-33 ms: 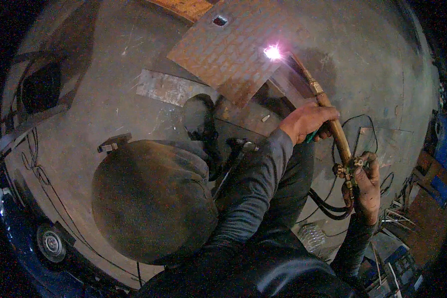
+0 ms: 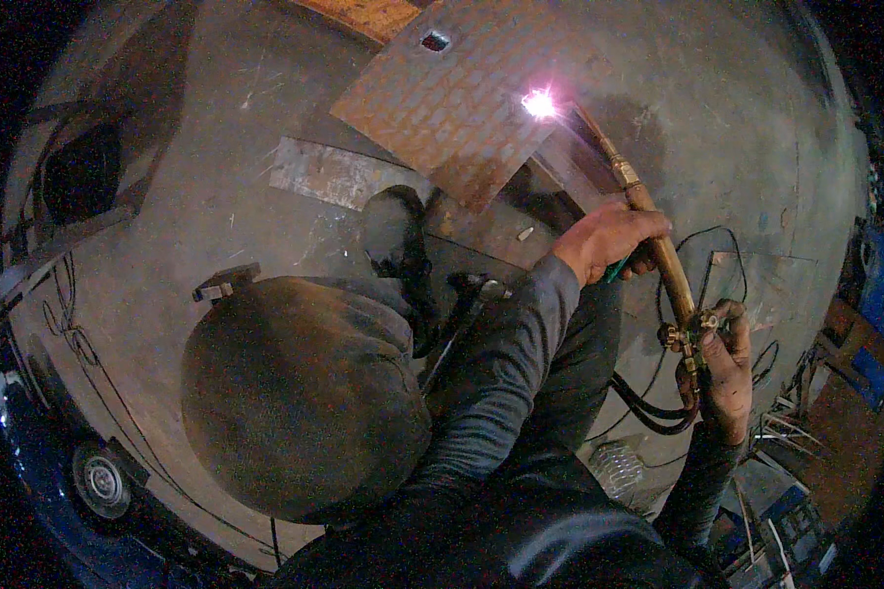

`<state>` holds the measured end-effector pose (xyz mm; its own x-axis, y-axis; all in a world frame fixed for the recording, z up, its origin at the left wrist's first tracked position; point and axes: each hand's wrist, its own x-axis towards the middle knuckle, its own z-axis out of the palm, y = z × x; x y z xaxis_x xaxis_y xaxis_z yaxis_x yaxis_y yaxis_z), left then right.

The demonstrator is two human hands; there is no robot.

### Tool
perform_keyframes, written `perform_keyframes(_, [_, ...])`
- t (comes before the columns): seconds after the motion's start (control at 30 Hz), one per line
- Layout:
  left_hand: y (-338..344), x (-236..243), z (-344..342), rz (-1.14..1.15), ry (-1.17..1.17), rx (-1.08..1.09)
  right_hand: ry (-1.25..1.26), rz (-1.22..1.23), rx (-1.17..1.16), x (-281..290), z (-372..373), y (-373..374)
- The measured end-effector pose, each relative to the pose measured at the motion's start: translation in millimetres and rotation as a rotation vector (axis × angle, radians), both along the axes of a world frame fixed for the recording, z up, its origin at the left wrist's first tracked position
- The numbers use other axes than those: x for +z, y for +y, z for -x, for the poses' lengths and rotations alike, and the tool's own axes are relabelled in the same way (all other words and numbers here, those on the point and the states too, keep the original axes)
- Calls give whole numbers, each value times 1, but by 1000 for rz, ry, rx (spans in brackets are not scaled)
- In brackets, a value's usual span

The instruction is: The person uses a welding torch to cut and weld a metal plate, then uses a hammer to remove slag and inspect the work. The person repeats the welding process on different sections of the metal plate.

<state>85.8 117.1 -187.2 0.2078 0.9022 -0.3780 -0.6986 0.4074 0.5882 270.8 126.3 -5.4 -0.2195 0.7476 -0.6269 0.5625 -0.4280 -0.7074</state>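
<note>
My left hand is wrapped round the brass tube of a gas torch. Something small and green, which I cannot make out, shows beneath that palm. Lower down, my right hand closes its fingers at a brass valve knob on the torch's rear end. The torch's thin nozzle points up and left to a bright pinkish-white glow at the right part of a rusty patterned steel plate. A small hole is in the plate's far part. Dark hoses curve from the torch's rear.
A flat metal strip lies left of my boot. My bent knee fills the lower left. Cables and a vehicle wheel are farther left. Scrap metal pieces and sheets lie at the right; a wire coil is nearer.
</note>
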Motion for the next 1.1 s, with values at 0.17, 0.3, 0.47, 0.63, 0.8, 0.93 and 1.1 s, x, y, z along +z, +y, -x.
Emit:
perform_keyframes(0.17, [1, 3, 4, 24, 26, -7, 14, -1, 23, -4, -1, 3])
perform_keyframes(0.3, [-2, 5, 8, 58, -61, 24, -41, -35, 32, -9, -2, -2])
perform_keyframes(0.47, [2, 3, 10, 67, -42, 3, -27, -48, 20, -9, 2, -2])
perform_keyframes(0.63, [2, 3, 5, 30, -17, 29, -30, -51, 57, -11, -9, 4])
perform_keyframes(0.8, [3, 7, 5, 13, 5, 27, -57, -31, 3, -5, -7, 3])
perform_keyframes(0.93, [6, 7, 4, 40, -23, 22, -55, -45, 6, -6, -6, 3])
perform_keyframes(1.1, [4, 12, 10, 66, -14, -5, -66, -40, -5, -5, -2, 1])
